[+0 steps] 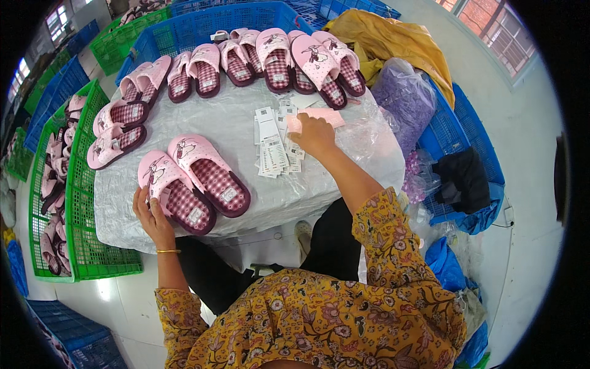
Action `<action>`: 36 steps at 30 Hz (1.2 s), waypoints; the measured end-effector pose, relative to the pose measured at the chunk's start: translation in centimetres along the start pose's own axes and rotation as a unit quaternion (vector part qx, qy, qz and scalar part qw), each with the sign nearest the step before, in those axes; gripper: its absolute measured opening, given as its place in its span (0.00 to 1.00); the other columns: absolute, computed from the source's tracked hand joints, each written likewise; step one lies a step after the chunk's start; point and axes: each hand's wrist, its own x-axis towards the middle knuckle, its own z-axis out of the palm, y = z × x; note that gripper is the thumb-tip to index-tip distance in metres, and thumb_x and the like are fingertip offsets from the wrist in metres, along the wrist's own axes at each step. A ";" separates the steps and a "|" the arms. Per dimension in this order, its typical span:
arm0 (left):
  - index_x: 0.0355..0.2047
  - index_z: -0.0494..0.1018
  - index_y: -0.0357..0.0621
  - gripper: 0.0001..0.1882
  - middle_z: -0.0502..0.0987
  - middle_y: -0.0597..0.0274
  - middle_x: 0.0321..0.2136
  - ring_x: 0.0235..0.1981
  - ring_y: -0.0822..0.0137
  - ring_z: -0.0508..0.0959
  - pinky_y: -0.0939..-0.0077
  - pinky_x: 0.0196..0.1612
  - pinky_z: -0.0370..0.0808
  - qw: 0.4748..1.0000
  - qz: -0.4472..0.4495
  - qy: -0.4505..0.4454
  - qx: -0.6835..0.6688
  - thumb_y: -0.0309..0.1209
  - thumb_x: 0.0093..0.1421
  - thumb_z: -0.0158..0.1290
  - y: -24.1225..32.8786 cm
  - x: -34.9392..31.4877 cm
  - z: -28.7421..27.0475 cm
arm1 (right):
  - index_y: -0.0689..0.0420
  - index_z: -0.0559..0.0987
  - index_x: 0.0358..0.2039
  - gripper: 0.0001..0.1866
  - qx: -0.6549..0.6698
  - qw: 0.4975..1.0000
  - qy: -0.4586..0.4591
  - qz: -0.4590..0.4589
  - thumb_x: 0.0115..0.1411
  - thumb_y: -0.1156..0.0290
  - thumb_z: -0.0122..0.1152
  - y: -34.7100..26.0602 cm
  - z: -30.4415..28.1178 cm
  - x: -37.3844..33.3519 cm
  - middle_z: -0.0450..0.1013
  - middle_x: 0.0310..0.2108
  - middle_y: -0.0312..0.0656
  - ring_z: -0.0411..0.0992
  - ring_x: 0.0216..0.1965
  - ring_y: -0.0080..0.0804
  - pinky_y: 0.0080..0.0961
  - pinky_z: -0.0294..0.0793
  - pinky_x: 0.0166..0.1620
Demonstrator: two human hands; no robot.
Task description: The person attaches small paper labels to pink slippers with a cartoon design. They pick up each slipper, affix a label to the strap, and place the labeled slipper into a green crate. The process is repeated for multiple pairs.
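nearest the camera is the mustard floral top point(319, 320) of the seated person, sleeves reaching to the plastic-covered tabletop point(215, 123). take the white tag stack point(273, 147) as landmark: the front pair point(195, 178) of pink slippers lies on the tabletop to its left and nearer the person, side by side. both toes point away from the person and toward the left; the long axis runs aslant from there back to the heels, which face the person.

the left hand point(153, 221) rests at the outer side of the left slipper point(178, 194), fingers apart and lightly bent, not clasped round it. the right hand point(315, 136) is just right of the tag stack, its fingers bent over a pink card point(329, 117); whether they pinch it i cannot tell, as the hand covers that end.

the slippers look light, the uppers soft and easily dented, the dark soles somewhat firmer and not fragile. a good hold would be across the sole edges near mid-length, or on the band over the instep. beyond the tag stack, more slippers point(236, 61) stand in an arc.
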 end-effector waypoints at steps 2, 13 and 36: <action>0.57 0.67 0.38 0.21 0.63 0.44 0.59 0.61 0.51 0.63 0.60 0.61 0.61 1.000 0.003 0.000 0.002 0.38 0.69 0.42 -0.1 0.0 0.1 | 0.56 0.72 0.48 0.32 0.002 0.999 -0.048 0.021 0.47 0.51 0.71 0.3 0.3 0.3 0.77 0.38 0.47 0.75 0.44 0.46 0.44 0.71 0.45; 0.55 0.67 0.36 0.20 0.64 0.48 0.58 0.60 0.56 0.64 0.64 0.62 0.61 0.997 -0.052 0.040 -0.036 0.37 0.70 0.43 -0.3 1.0 -1.3 | 0.53 0.79 0.39 0.21 0.235 0.971 0.009 0.049 0.47 0.57 0.72 2.9 0.5 2.1 0.80 0.32 0.38 0.79 0.35 0.36 0.33 0.75 0.39; 0.40 0.67 0.39 0.12 0.76 0.59 0.35 0.31 0.70 0.77 0.82 0.33 0.74 0.790 -0.298 -0.391 -0.366 0.23 0.58 0.56 19.8 1.8 14.3 | 0.56 0.80 0.36 0.08 0.279 0.932 0.230 -0.015 0.54 0.75 0.64 6.3 -2.7 -15.1 0.75 0.34 0.40 0.74 0.35 0.39 0.32 0.74 0.36</action>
